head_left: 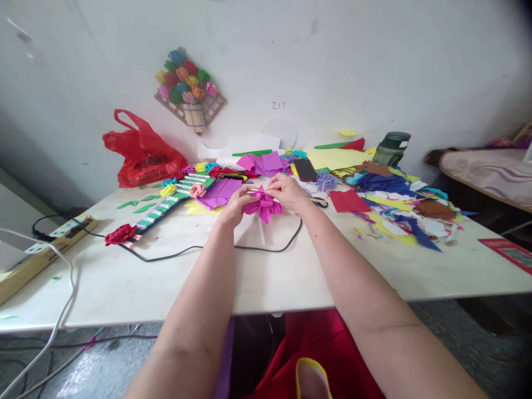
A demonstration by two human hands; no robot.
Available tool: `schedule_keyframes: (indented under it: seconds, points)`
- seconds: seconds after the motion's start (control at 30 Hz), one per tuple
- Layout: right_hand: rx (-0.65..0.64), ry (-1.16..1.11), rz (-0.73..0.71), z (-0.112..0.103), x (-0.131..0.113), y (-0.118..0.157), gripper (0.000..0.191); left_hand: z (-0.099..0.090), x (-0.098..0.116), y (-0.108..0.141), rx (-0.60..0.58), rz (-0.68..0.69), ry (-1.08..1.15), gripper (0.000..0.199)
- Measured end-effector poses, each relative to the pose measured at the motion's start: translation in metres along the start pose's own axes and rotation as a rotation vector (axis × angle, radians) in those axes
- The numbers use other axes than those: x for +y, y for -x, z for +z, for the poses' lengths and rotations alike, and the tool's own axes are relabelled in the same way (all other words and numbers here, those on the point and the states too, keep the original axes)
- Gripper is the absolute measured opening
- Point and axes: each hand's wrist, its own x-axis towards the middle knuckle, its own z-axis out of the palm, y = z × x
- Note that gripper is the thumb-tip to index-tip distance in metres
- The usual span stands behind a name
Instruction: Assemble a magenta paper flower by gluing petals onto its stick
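Two bare hands meet near the middle of the bench (174, 291) in the head view, both holding one magenta paper flower (265, 208). The left hand (236, 207) grips it from the left side, fingers closed in a narrow pinch; the right hand (286, 193) pinches at its top, fingertips close together. The flower is between them, petals spread, and a pale stick (261, 233) shows below it; whether the two are joined I cannot tell.

A black cable (166, 259) curves across the bench, passing behind the left forearm. To the left lies a green board (154, 217) with white strips and paper roses along it, a dark red rose (120, 234) at its near end. Behind it sits a red plastic bag (141, 155). Purple paper (218, 194) lies just beside the board.

Beyond the right hand are a phone (305, 170) and, nearer, scissors (320, 203). Farther right come folded red paper (349, 201), a heap of coloured scraps (384, 184) and a green bottle (391, 148) behind the heap.
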Motion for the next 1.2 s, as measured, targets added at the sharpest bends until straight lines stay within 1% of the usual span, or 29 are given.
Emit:
schedule_keyframes:
  seconds: [0.13,0.33,0.6,0.77,1.03,1.2]
  points:
    - [0.017,0.005,0.012,-0.001,0.001,0.000,0.011,-0.001,0.000,0.001,-0.032,-0.018,0.032,0.043]
    - [0.047,-0.002,0.017,-0.002,0.001,0.000,0.011,0.003,0.006,0.006,-0.046,-0.041,0.051,0.050]
    - [0.061,-0.004,0.013,-0.002,0.002,0.000,0.011,0.002,0.005,0.005,-0.032,-0.043,0.051,0.049]
    - [0.074,-0.009,0.015,-0.002,0.003,0.001,0.011,0.002,0.002,0.004,-0.028,-0.018,0.042,0.047]
    - [0.076,-0.003,0.048,-0.002,0.004,0.000,0.010,0.004,0.000,0.004,-0.052,-0.010,0.054,0.051]
    - [0.083,-0.001,0.035,-0.002,0.005,-0.001,0.010,0.004,-0.003,0.003,-0.045,-0.007,0.082,0.052]
